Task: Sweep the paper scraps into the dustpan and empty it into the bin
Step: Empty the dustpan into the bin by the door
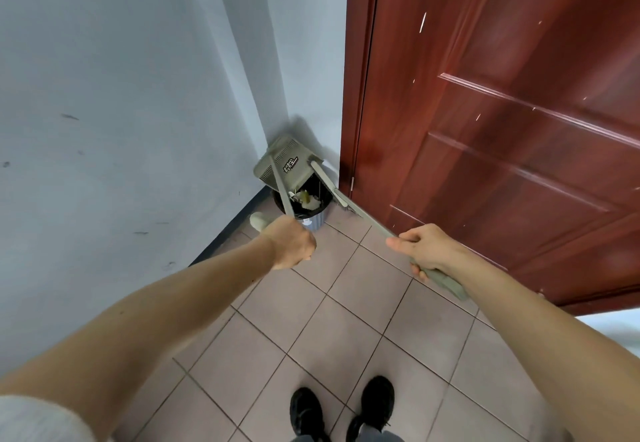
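A grey-green dustpan (283, 163) is tipped upside down over a small dark bin (313, 220) that stands in the corner. White paper scraps (310, 202) lie inside the bin. My left hand (290, 243) is closed around the dustpan's long handle (282, 192). My right hand (426, 251) grips the broom handle (370, 219), and the broom head (329, 182) rests at the bin's right rim next to the dustpan.
A white wall (121, 112) runs along the left and a red-brown wooden door (502, 130) stands on the right, close behind the bin. A pale object (259, 220) lies on the floor left of the bin. My black shoes (341, 410) stand on beige tiles.
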{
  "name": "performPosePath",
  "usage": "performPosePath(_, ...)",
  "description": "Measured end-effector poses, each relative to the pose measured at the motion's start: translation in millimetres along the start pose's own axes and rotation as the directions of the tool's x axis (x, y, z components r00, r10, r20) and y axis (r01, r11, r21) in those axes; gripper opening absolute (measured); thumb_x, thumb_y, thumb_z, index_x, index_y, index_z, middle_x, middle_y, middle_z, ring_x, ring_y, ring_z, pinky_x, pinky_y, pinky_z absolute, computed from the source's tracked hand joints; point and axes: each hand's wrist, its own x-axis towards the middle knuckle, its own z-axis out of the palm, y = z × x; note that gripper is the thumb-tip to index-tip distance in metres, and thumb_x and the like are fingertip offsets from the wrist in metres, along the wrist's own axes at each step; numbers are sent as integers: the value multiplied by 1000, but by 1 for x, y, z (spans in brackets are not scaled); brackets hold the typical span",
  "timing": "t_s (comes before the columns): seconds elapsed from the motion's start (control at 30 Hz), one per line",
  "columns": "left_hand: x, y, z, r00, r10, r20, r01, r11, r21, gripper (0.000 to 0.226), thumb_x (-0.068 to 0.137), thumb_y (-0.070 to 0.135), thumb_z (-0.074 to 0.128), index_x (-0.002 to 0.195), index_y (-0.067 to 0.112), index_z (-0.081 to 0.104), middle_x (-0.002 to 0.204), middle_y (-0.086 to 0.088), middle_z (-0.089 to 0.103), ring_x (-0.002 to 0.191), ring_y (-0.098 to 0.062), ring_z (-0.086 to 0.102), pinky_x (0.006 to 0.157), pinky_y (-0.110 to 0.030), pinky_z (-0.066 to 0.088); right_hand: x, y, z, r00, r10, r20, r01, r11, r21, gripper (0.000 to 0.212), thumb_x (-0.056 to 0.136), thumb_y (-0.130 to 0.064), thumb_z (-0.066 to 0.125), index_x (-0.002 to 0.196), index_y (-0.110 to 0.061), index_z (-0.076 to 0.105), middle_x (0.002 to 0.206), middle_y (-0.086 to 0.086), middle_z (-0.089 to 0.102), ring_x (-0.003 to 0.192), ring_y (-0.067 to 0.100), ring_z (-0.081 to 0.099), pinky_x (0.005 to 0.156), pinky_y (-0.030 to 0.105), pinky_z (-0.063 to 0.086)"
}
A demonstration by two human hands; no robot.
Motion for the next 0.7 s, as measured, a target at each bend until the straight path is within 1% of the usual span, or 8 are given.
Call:
performPosePath(0.1,-1,4,-3,999,24,22,-24,999,33,23,103,24,53,111,9,69,92,-4,76,87,-29,72,78,-36,59,-4,-4,1,1000,4,1,-4,1000,-6,34,86,-46,70,92,-14,61,41,5,55,32,18,46,47,25,43)
performPosePath(0.23,-4,-2,-12,1000,1,7,-1,1000,-1,32,104,33,49,107,8,67,92,-6,76,89,-30,73,79,-39,60,-9,-5,0,1000,11,-6,-10,1000,20,49,84,-47,72,119,-14,59,46,7,58,35,19,48,50,28,46)
performPosePath(0.33,-11,-9,-17,999,-36,-28,36,999,-25,39,104,43,46,106,11,68,91,-2,75,89,-25,73,78,-36,58,-18,-12,-2,1000,-10,-3,10,1000,-9,53,87,-45,69,122,-6,61,49,8,57,35,18,46,51,27,45)
performPosePath(0.4,-18,-16,-25,997,-70,-33,69,997,-36,38,104,44,45,108,13,68,95,0,74,91,-23,72,72,-31,52,-25,-19,-4,999,-30,12,30,999,-23,54,90,-44,67,122,-1,60,50,9,57,34,17,45,50,26,44)
performPosePath(0.5,-29,-32,-44,990,-135,-37,134,990,-43,40,104,45,44,114,14,66,95,-4,75,91,-25,72,66,-30,41,-33,-33,-9,999,-31,23,32,998,-54,46,89,-47,66,114,-9,64,55,9,58,37,17,47,49,25,45)
performPosePath(0.57,-37,-43,-55,983,-177,-46,174,982,-70,44,103,49,42,117,15,66,97,-7,75,92,-28,72,65,-29,40,-37,-43,-12,999,-40,19,41,995,-93,47,89,-49,65,110,-7,66,55,8,58,39,17,48,49,26,45)
performPosePath(0.63,-47,-55,-62,977,-206,-47,199,972,-123,44,102,54,41,110,21,67,98,-7,75,91,-29,72,66,-30,45,-43,-53,-12,998,-52,29,54,994,-97,54,88,-50,65,115,-3,63,54,8,59,44,19,50,52,29,44)
performPosePath(0.7,-58,-71,-73,968,-248,-38,238,956,-174,41,100,59,39,99,27,65,95,-5,72,91,-30,71,66,-33,47,-49,-63,-13,996,-64,57,66,997,-36,60,87,-48,67,127,-5,57,61,10,63,52,21,53,54,31,45)
